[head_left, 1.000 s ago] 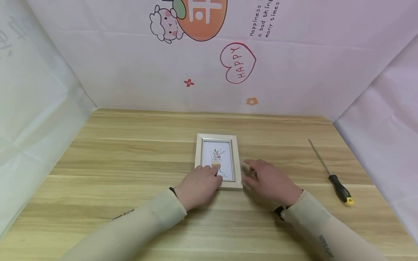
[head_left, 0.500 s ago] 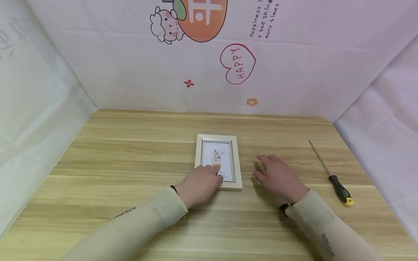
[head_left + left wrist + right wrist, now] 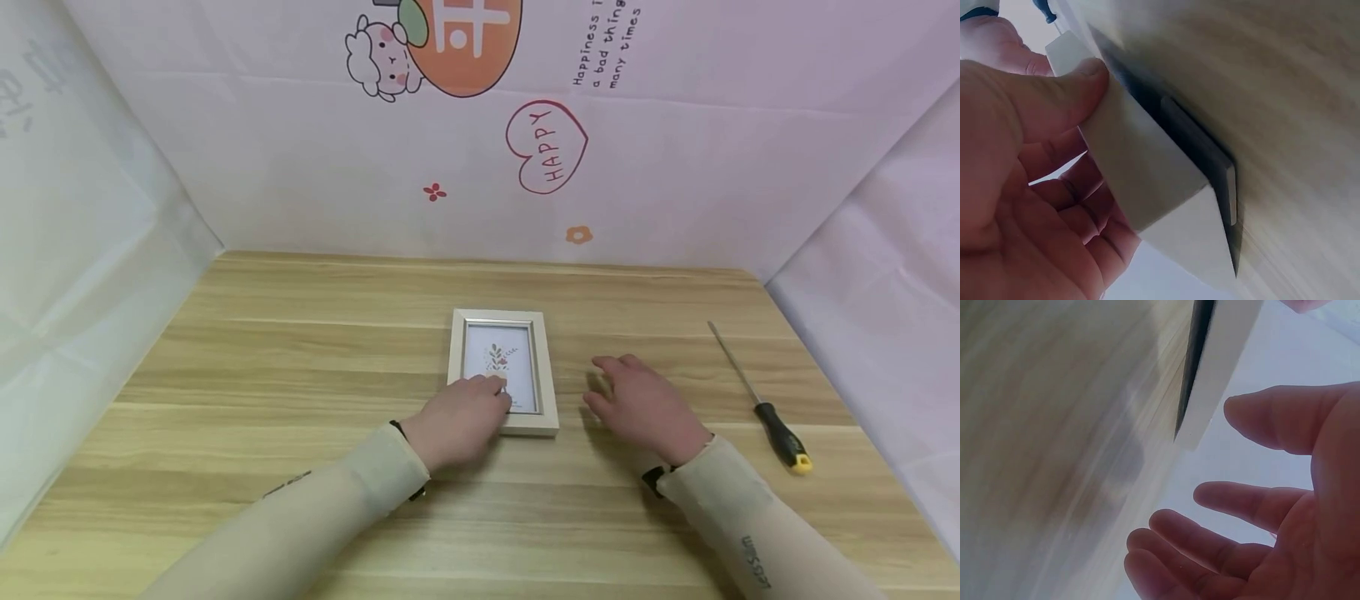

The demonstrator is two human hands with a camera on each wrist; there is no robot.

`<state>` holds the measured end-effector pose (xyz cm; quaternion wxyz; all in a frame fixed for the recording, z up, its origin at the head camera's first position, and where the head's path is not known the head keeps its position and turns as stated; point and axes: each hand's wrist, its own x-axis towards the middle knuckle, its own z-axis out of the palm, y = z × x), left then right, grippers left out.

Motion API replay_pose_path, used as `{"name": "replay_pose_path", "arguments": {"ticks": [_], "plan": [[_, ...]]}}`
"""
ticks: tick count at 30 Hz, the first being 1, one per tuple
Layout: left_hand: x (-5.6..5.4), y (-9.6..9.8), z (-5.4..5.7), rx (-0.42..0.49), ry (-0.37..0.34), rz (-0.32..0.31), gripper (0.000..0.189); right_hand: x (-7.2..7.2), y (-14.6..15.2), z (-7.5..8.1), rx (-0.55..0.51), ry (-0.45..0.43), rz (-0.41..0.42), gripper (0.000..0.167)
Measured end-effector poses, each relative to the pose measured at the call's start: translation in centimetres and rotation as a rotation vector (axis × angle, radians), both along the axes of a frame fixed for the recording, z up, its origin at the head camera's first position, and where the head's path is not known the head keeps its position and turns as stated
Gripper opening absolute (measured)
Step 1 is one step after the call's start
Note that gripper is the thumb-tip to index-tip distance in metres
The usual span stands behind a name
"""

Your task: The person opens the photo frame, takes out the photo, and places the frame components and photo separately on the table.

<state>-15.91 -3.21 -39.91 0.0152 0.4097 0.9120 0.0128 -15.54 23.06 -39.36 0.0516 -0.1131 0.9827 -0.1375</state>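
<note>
A picture frame (image 3: pixel 550 383) with a pale border lies face up in the middle of the table, holding a white print of a leafy plant. My left hand (image 3: pixel 462 421) grips its near edge. In the left wrist view the thumb (image 3: pixel 1079 94) presses the frame's side (image 3: pixel 1141 162) while the other fingers lie against its face. A dark gap shows under that edge, with a thin flat piece on the underside. To the right of the frame, my right hand (image 3: pixel 648 408) is apart from it, fingers spread and holding nothing, as the right wrist view also shows.
At the right of the wooden table (image 3: pixel 300 350) lies a screwdriver (image 3: pixel 780 433) with a black and yellow handle, its long shaft pointing away. White printed cloth (image 3: pixel 300 167) stands along the back and both sides.
My right hand has moved off the frame's right side, farther to the right. The left hand keeps its place, and the frame's near edge appears slightly raised.
</note>
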Motion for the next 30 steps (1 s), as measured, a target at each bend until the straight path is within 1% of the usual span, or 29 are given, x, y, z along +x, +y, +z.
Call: {"name": "replay_pose_path", "arguments": {"ticks": [4,7,11,16,21,26,30], "plan": [[-0.38,-0.08,0.13,0.047,-0.039,0.005,0.008,0.04,0.00,0.12,-0.005,-0.004,0.003,0.058],[-0.63,-0.12,0.18,0.065,-0.051,0.001,0.012,0.07,-0.08,0.24,-0.007,-0.003,0.004,0.057],[-0.68,-0.15,0.33,0.057,-0.036,-0.010,0.014,0.11,-0.19,0.32,-0.005,0.002,0.008,0.056],[-0.41,-0.16,0.54,0.041,-0.038,0.002,0.012,0.09,-0.22,0.31,0.002,0.003,0.011,0.054],[-0.33,-0.21,0.48,0.021,-0.005,-0.010,0.008,0.05,-0.21,0.26,0.003,-0.001,0.009,0.054],[-0.32,-0.25,0.47,0.027,0.012,-0.028,0.011,0.08,-0.17,0.20,0.003,0.001,0.012,0.053],[-0.29,-0.26,0.57,0.029,0.015,-0.025,0.011,0.05,-0.12,0.13,0.002,-0.003,0.004,0.055]]}}
